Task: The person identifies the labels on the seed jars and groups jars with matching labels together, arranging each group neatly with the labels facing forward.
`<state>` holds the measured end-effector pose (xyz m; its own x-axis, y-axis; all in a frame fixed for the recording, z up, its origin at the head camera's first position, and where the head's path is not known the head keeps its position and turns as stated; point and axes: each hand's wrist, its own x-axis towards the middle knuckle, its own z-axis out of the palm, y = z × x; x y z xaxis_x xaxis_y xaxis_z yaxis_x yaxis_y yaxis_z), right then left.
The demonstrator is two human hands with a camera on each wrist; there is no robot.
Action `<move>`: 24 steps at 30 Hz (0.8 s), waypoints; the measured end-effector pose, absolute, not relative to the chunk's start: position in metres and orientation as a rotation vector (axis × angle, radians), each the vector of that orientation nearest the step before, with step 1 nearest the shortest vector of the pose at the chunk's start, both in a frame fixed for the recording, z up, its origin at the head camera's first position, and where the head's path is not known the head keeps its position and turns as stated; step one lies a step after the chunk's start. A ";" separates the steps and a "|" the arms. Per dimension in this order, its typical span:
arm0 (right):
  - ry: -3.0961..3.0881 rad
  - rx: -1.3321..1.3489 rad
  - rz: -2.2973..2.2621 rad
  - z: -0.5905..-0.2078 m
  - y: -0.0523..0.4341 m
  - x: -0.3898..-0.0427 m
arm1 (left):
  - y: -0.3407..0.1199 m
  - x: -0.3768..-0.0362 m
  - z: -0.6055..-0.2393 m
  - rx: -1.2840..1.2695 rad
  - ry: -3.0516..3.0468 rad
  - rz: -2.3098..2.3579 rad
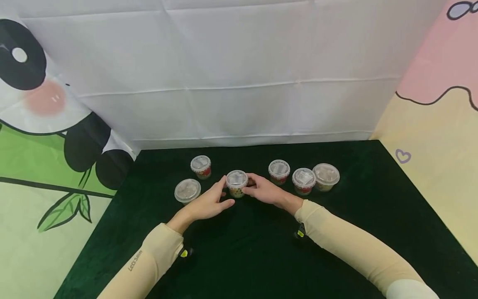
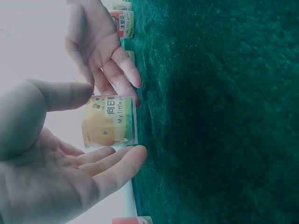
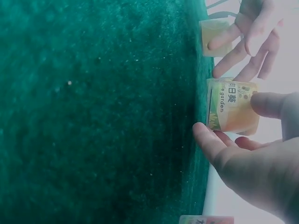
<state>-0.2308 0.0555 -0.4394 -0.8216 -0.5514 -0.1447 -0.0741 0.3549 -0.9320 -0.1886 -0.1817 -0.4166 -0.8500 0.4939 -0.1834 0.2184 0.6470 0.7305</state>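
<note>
1. The yellow-labelled cup (image 1: 237, 184) is sitting upright between the hands, over the green bench (image 1: 239, 257); whether its base is touching is not showing clearly.
2. The right hand (image 1: 267, 190) is lightly gripping it, thumb lying at the front; the left hand (image 1: 207, 203) is bordering its other side, fingers lying straight and relaxed.
3. Good handling is probably depending on light, level pressure, without nudging the wide-lidded cup (image 1: 187, 190) near the left hand.

1. My head view looks forward and downward, from well above the yellow-labelled cup (image 1: 237, 192).
2. My wrist views face this cup nearer and lower, from its left and right; both share it.
</note>
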 end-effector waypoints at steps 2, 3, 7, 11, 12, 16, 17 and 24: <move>2.187 -0.556 -1.462 -0.435 0.057 -0.229 | -0.181 -0.187 -0.415 0.584 2.503 1.046; 2.190 -0.561 -1.458 -0.433 0.059 -0.228 | -0.181 -0.187 -0.414 0.595 2.503 1.057; 2.199 -0.558 -1.457 -0.425 0.062 -0.225 | -0.181 -0.187 -0.412 0.647 2.524 1.129; 2.100 -0.511 -1.546 -0.420 0.061 -0.220 | -0.180 -0.188 -0.413 0.670 2.560 1.181; 2.069 -0.498 -1.575 -0.419 0.061 -0.219 | -0.180 -0.188 -0.414 0.668 2.570 1.185; 1.999 -0.458 -1.641 -0.417 0.060 -0.216 | -0.180 -0.188 -0.415 0.657 2.606 1.205; 1.996 -0.453 -1.646 -0.417 0.060 -0.216 | -0.180 -0.188 -0.415 0.655 2.614 1.206; 1.938 -0.430 -1.715 -0.418 0.060 -0.213 | -0.180 -0.183 -0.414 0.669 2.631 1.244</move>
<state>-0.2131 0.0596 -0.4185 -0.8186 -0.5500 -0.1655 0.0972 0.1512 -0.9837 -0.1832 -0.1802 -0.4145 -0.8882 0.4569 0.0486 0.3275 0.5553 0.7644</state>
